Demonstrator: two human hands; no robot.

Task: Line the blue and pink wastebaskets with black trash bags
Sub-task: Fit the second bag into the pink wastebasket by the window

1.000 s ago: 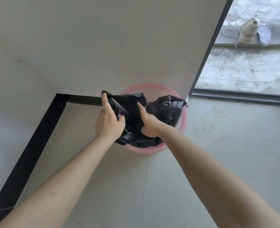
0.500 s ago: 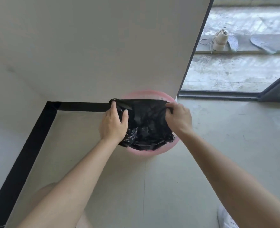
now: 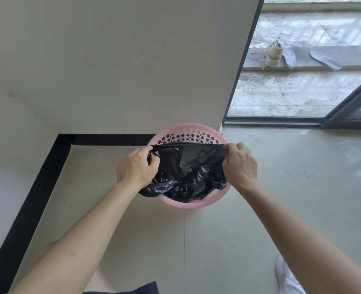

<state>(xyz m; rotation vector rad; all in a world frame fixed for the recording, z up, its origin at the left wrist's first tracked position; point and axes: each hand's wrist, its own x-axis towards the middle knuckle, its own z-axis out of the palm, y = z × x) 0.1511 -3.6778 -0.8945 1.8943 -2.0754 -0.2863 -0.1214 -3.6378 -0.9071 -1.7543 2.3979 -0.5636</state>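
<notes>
A pink wastebasket (image 3: 193,134) with a perforated wall stands on the floor against the wall corner. A black trash bag (image 3: 191,172) lies across its mouth, stretched taut along the top edge and crumpled toward the near rim. My left hand (image 3: 138,167) grips the bag's left end over the basket's left rim. My right hand (image 3: 240,164) grips the bag's right end over the right rim. The far inner wall of the basket shows bare behind the bag. No blue wastebasket is in view.
A white wall with a black baseboard (image 3: 35,200) runs behind and to the left of the basket. A sliding glass door frame (image 3: 273,120) opens at the right onto a wet floor with a white shoe (image 3: 273,54) and insoles (image 3: 325,59).
My hands have pulled apart, stretching the bag's top edge wider across the basket. The right hand has moved to the right rim, and the basket's far perforated wall now shows.
</notes>
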